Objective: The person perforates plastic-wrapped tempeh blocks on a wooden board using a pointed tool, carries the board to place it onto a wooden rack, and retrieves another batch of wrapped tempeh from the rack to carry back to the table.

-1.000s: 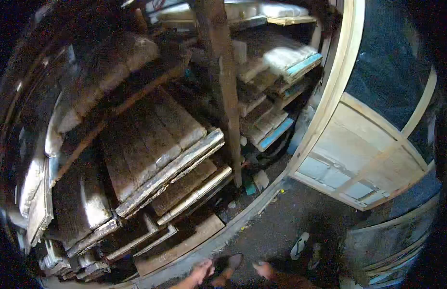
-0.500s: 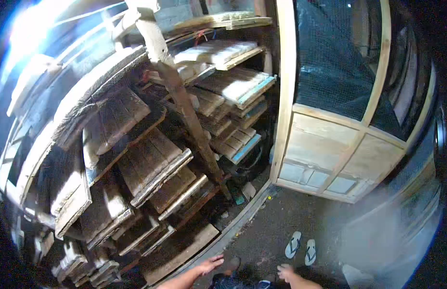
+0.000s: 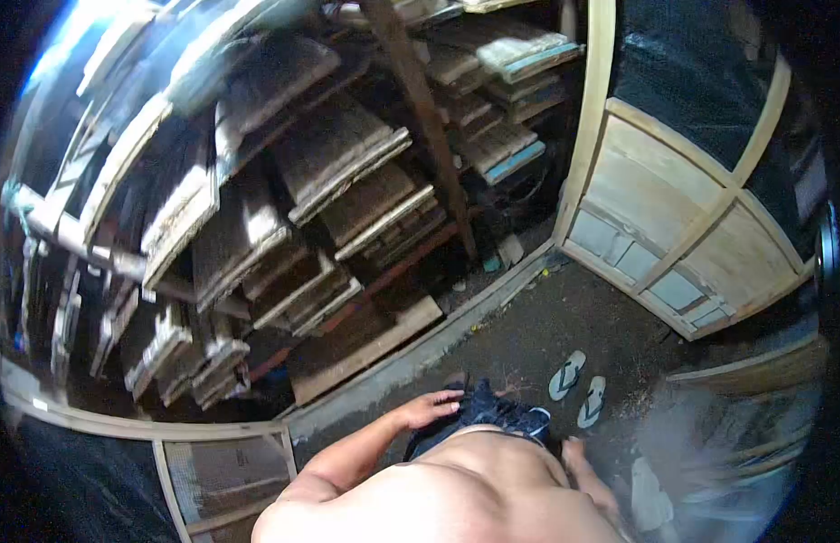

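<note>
My left hand (image 3: pixel 431 409) lies near the waist of the dark blue shorts (image 3: pixel 506 409), its fingers stretched out and holding nothing. Below the shorts' right side, my right hand (image 3: pixel 574 450) hangs at the hip; its fingers are small and partly hidden, so their pose is unclear. Beyond the shorts, a pair of flip-flops rests on the dark ground, the left one (image 3: pixel 566 376) and the right one (image 3: pixel 592 402) apart from both hands.
Stacked wooden boards (image 3: pixel 338 163) fill racks at the left and top, crossed by a brown post (image 3: pixel 424 109). A wood-framed mesh and panel door (image 3: pixel 655 195) stands at the upper right. A concrete curb (image 3: pixel 374 371) runs below the racks. A pale blurred patch covers the lower right.
The view has tilted down and shifted, showing the bare torso, the shorts and a mesh frame at the lower left. My left hand is now beside the shorts; my right hand is lower at the hip.
</note>
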A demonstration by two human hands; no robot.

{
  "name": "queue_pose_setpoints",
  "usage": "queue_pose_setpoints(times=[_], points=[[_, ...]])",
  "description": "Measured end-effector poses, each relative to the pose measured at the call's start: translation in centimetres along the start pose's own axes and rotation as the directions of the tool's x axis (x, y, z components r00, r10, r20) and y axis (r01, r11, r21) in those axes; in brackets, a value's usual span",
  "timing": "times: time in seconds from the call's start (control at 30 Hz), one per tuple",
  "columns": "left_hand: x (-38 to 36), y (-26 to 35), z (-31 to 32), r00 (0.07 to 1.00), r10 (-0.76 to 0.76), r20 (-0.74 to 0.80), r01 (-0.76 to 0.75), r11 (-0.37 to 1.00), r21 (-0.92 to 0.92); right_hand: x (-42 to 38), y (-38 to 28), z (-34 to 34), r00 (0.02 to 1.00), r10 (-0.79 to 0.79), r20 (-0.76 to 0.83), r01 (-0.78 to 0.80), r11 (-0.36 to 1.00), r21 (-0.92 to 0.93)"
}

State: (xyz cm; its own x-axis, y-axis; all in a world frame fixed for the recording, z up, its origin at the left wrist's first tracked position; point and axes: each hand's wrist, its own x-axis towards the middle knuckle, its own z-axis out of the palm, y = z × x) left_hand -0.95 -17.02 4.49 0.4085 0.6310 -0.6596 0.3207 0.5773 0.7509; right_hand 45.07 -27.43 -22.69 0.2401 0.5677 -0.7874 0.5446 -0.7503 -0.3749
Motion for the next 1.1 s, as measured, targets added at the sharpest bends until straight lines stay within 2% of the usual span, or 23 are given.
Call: queue_pose_setpoints(times=[0.03,0.07,0.1,0.13,0.17,0.23,0.3,0.33,0.37,0.4,0.43,0.47,0.5,0.53,0.57,0.6,0.7,0.77,0.83,0.9,0.97,1.0,1.1], points=[[-0.1,-1.6,0.5,0.999,0.009,-0.033,-0.009,1.0,-0.026,-1.7,0.0,-1.0,0.997,-0.016,-0.074,0.003,0.983,-0.182],[0.2,-3.0,0.9,0.998,0.018,-0.064,-0.021,0.998,-0.053,-1.8,1.5,-1.5,0.998,-0.018,-0.063,0.005,0.98,-0.2],[-0.3,-2.7,1.3,0.995,-0.031,-0.094,0.022,0.995,-0.101,-0.3,4.4,-1.7,0.984,-0.176,-0.02,0.164,0.946,-0.279],[-0.4,-2.8,1.7,0.992,-0.019,-0.125,0.007,0.995,-0.097,0.1,4.8,-2.3,0.943,-0.331,0.035,0.322,0.881,-0.346],[-0.5,-3.0,2.1,0.988,-0.007,-0.154,-0.007,0.996,-0.091,0.5,5.0,-2.6,0.939,-0.341,0.041,0.333,0.874,-0.353],[-0.1,-4.3,2.6,0.984,0.007,-0.178,-0.027,0.993,-0.112,-1.6,1.7,-4.0,0.998,0.031,0.051,-0.025,0.993,-0.115],[0.1,-4.1,3.3,0.981,0.043,-0.189,-0.067,0.991,-0.117,-4.5,-2.1,-4.9,0.998,0.023,-0.057,-0.024,1.0,-0.01],[-0.7,-2.7,3.9,0.979,0.01,-0.206,-0.037,0.991,-0.127,-5.4,-3.7,-5.1,0.995,0.017,-0.102,-0.014,0.999,0.028],[-0.7,-1.8,3.9,0.976,-0.013,-0.215,-0.015,0.992,-0.129,-4.9,-4.6,-5.1,0.996,0.065,-0.055,-0.059,0.993,0.104],[0.7,-4.0,3.7,0.967,0.056,-0.249,-0.062,0.998,-0.016,-4.1,-5.4,-5.3,0.994,0.108,-0.004,-0.106,0.978,0.179],[0.2,-2.9,3.7,0.973,0.047,-0.227,-0.048,0.999,0.0,-3.9,-6.2,-5.5,0.988,0.145,0.057,-0.155,0.955,0.252],[0.7,-3.7,3.5,0.974,0.067,-0.218,-0.073,0.997,-0.02,-3.7,-6.7,-5.6,0.996,0.011,0.083,-0.042,0.925,0.378],[0.9,-3.5,3.6,0.974,0.085,-0.212,-0.096,0.995,-0.043,-4.5,-8.4,-6.2,0.997,0.031,0.073,-0.056,0.925,0.376],[1.1,-3.3,3.5,0.973,0.104,-0.208,-0.113,0.993,-0.031,-3.5,-8.4,-6.1,0.994,-0.006,0.106,-0.045,0.883,0.467],[0.2,-1.6,3.8,0.975,0.057,-0.217,-0.073,0.995,-0.066,-3.2,-8.8,-6.0,0.989,-0.047,0.139,-0.039,0.832,0.553],[-0.4,-0.3,3.9,0.975,0.008,-0.224,-0.032,0.994,-0.101,-2.9,-9.2,-6.2,0.99,-0.055,0.126,-0.026,0.826,0.564],[-0.6,0.8,3.5,0.968,0.042,-0.247,-0.055,0.997,-0.047,-3.0,-10.6,-6.8,0.989,-0.064,0.134,-0.027,0.812,0.583],[0.2,0.2,3.0,0.97,0.067,-0.232,-0.088,0.993,-0.08,-3.1,-11.1,-7.3,0.976,-0.134,0.173,0.004,0.801,0.599],[0.0,1.5,3.1,0.953,0.103,-0.284,-0.118,0.992,-0.036,-3.7,-11.9,-8.0,0.978,-0.137,0.155,0.016,0.799,0.601],[0.4,1.4,3.2,0.959,0.055,-0.278,-0.072,0.996,-0.05,-4.3,-11.9,-8.5,0.982,-0.146,0.123,0.026,0.741,0.671],[2.1,-0.5,2.7,0.942,0.195,-0.273,-0.213,0.976,-0.038,-3.7,-11.3,-9.2,0.976,-0.176,0.127,0.038,0.715,0.699],[1.7,0.6,2.9,0.956,0.145,-0.253,-0.162,0.986,-0.047,-3.7,-11.8,-10.0,0.974,-0.188,0.124,0.045,0.702,0.71],[1.4,2.5,4.1,0.948,0.174,-0.267,-0.195,0.979,-0.053,-4.2,-13.9,-13.0,0.969,-0.222,0.112,0.068,0.669,0.74]])
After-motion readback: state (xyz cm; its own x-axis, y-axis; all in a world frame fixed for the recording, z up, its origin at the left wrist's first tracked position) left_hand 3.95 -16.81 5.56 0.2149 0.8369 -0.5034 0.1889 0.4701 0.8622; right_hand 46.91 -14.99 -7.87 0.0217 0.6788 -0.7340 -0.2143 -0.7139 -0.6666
